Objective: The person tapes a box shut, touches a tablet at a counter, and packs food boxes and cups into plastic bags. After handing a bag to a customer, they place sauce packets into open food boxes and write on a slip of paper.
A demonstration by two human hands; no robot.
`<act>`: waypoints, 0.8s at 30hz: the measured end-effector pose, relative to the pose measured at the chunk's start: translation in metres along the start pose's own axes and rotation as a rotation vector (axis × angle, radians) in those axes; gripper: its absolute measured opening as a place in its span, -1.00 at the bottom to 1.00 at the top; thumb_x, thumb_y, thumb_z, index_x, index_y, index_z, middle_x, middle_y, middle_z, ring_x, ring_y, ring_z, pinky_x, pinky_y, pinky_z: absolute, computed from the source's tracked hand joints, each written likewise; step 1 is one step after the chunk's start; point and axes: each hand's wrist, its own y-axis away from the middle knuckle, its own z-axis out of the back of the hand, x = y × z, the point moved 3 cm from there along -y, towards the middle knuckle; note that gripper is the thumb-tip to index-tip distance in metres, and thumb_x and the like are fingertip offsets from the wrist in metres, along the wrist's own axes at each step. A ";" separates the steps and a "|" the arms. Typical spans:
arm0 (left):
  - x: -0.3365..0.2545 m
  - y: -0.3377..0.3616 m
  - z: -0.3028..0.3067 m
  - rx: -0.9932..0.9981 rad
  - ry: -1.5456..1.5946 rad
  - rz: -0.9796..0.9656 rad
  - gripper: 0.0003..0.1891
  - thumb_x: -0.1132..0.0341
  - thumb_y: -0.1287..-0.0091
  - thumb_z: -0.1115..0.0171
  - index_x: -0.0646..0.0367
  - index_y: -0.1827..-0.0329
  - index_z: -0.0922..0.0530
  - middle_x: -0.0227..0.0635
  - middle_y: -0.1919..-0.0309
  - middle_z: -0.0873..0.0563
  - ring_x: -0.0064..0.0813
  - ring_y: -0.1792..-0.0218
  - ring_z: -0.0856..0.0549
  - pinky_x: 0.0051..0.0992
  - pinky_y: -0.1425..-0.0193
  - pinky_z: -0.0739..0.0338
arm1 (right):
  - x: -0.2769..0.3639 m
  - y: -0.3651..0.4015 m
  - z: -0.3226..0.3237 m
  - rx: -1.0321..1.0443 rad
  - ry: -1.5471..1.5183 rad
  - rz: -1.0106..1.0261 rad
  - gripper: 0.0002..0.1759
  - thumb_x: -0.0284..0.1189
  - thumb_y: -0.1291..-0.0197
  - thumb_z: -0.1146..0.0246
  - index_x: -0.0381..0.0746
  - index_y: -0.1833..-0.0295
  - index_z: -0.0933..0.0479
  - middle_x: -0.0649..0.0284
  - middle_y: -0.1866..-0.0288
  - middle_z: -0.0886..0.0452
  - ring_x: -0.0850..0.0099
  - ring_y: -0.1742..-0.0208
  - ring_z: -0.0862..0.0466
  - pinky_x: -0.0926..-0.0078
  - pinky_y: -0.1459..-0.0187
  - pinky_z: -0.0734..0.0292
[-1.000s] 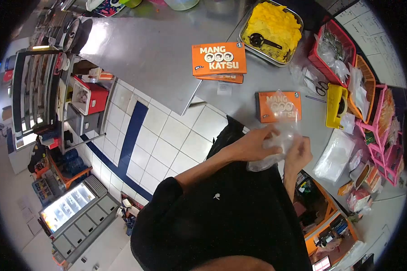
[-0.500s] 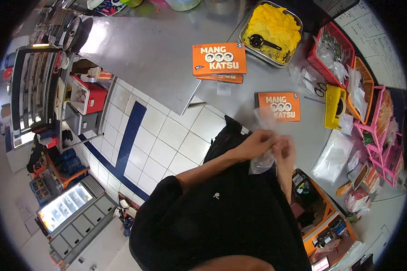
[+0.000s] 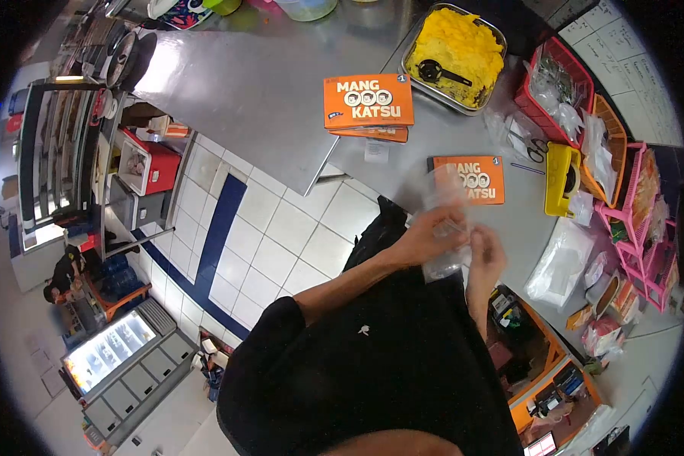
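Observation:
Both hands are close together in front of the body, at the steel table's edge. My left hand [image 3: 438,232] comes from the left with its fingers closed on a clear plastic bag [image 3: 442,266]. The bag stretches above and below the fingers, its upper part blurred. My right hand [image 3: 486,254] is just to the right, fingers curled and pinched at the bag's side. Beyond the hands lies an orange printed box [image 3: 485,181], partly covered by the bag. More orange boxes [image 3: 368,100] are stacked further up the table.
A metal tray of yellow food [image 3: 452,45] holds a black scoop. Scissors [image 3: 537,150], a yellow tape dispenser [image 3: 558,178], a red basket [image 3: 581,80], pink racks [image 3: 646,228] and a stack of clear bags [image 3: 561,262] are on the right. Another person [image 3: 64,273] is far left.
Both hands and the bag have shifted slightly, and the hands are a little further apart. Another person has come into view at the far left.

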 end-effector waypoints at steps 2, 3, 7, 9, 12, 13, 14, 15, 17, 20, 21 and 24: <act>0.003 0.002 -0.002 0.048 0.080 0.118 -0.78 0.24 -0.43 -0.29 0.26 0.17 -0.66 -0.49 0.31 -0.67 -0.70 0.22 -0.59 -0.57 0.08 -0.53 | 0.003 0.003 -0.006 0.063 -0.091 -0.018 -0.85 -0.50 -0.34 -0.31 -0.34 0.05 -0.56 0.35 0.23 -0.65 0.66 0.18 -0.57 0.71 0.15 -0.44; 0.006 0.004 -0.004 0.095 0.161 0.236 -0.75 0.22 -0.43 -0.29 0.28 0.19 -0.66 -0.47 0.31 -0.68 -0.71 0.23 -0.59 -0.58 0.10 -0.53 | 0.004 0.005 -0.008 0.126 -0.181 -0.037 -0.83 -0.50 -0.34 -0.31 -0.34 0.03 -0.56 0.33 0.21 -0.65 0.65 0.17 -0.58 0.71 0.15 -0.45; 0.015 0.005 -0.002 0.078 0.171 0.474 -0.73 0.21 -0.44 -0.27 0.30 0.20 -0.66 -0.44 0.32 -0.68 -0.70 0.25 -0.60 -0.59 0.16 -0.54 | -0.015 0.005 -0.004 0.298 -0.199 -0.038 -0.81 -0.51 -0.33 -0.32 -0.34 0.00 -0.54 0.33 0.20 -0.66 0.65 0.20 -0.59 0.69 0.17 -0.47; 0.002 0.005 -0.002 0.058 0.121 0.285 -0.71 0.17 -0.46 -0.26 0.28 0.22 -0.64 -0.46 0.33 -0.66 -0.72 0.30 -0.58 -0.59 0.22 -0.51 | -0.016 0.003 0.001 0.171 -0.073 0.004 -0.84 -0.53 -0.32 -0.32 -0.35 0.04 -0.58 0.34 0.27 -0.67 0.64 0.25 -0.60 0.70 0.18 -0.47; 0.010 0.011 -0.001 0.106 0.190 0.150 -0.74 0.21 -0.46 -0.23 0.26 0.08 -0.65 -0.42 0.25 -0.70 -0.69 0.24 -0.60 -0.53 0.15 -0.53 | -0.020 -0.007 0.014 -0.030 0.039 -0.034 -0.87 -0.52 -0.32 -0.33 -0.36 0.10 -0.63 0.38 0.36 -0.66 0.65 0.32 -0.59 0.72 0.22 -0.45; 0.007 0.014 -0.001 0.107 0.189 0.149 -0.74 0.21 -0.46 -0.23 0.26 0.08 -0.65 -0.42 0.25 -0.70 -0.69 0.24 -0.60 -0.53 0.15 -0.53 | -0.020 -0.010 0.016 -0.086 0.037 0.043 -0.89 -0.51 -0.32 -0.33 -0.35 0.14 -0.67 0.40 0.41 -0.64 0.67 0.35 -0.56 0.73 0.27 -0.42; 0.005 0.016 -0.002 0.115 0.271 0.231 -0.69 0.12 -0.46 -0.24 0.25 0.15 -0.64 -0.44 0.26 -0.68 -0.69 0.28 -0.59 -0.55 0.20 -0.51 | -0.021 -0.013 0.017 -0.088 0.036 0.045 -0.89 -0.51 -0.32 -0.33 -0.35 0.14 -0.67 0.40 0.41 -0.64 0.67 0.35 -0.56 0.73 0.27 -0.42; 0.005 0.018 -0.003 0.123 0.353 0.313 -0.64 0.04 -0.46 -0.25 0.23 0.22 -0.62 -0.45 0.26 -0.65 -0.69 0.33 -0.57 -0.58 0.25 -0.48 | -0.022 -0.015 0.021 -0.131 0.053 0.049 -0.88 -0.50 -0.33 -0.33 -0.35 0.14 -0.67 0.41 0.41 -0.63 0.67 0.37 -0.53 0.73 0.28 -0.41; 0.011 0.016 0.001 0.105 0.346 0.354 -0.62 0.03 -0.46 -0.25 0.24 0.20 -0.61 -0.44 0.26 -0.66 -0.67 0.30 -0.59 -0.57 0.20 -0.50 | -0.020 -0.015 0.022 -0.172 0.069 0.056 -0.88 -0.50 -0.33 -0.33 -0.34 0.13 -0.67 0.42 0.42 -0.63 0.68 0.39 -0.51 0.73 0.30 -0.39; 0.037 0.012 0.022 0.306 0.487 0.447 -0.61 0.01 -0.46 -0.23 0.26 0.17 -0.61 -0.40 0.25 -0.66 -0.64 0.24 -0.60 -0.55 0.14 -0.52 | -0.015 -0.009 0.014 -0.130 0.114 0.082 -0.86 -0.48 -0.35 -0.32 -0.35 0.14 -0.66 0.44 0.41 -0.63 0.69 0.41 -0.49 0.73 0.30 -0.39; 0.044 0.015 0.022 0.517 0.638 0.493 -0.60 0.01 -0.46 -0.22 0.26 0.16 -0.61 -0.37 0.25 -0.66 -0.63 0.22 -0.60 -0.54 0.12 -0.52 | -0.015 -0.008 0.011 -0.128 0.117 0.099 -0.87 -0.48 -0.35 -0.32 -0.35 0.16 -0.65 0.44 0.41 -0.63 0.68 0.40 -0.49 0.72 0.29 -0.41; 0.003 0.013 -0.001 0.022 0.031 0.132 -0.66 0.10 -0.43 -0.28 0.27 0.20 -0.63 -0.37 0.33 -0.67 -0.64 0.30 -0.61 -0.51 0.23 -0.51 | -0.019 -0.007 0.001 -0.064 0.134 0.179 -0.87 -0.48 -0.35 -0.31 -0.34 0.21 -0.62 0.43 0.41 -0.62 0.68 0.40 -0.50 0.71 0.28 -0.43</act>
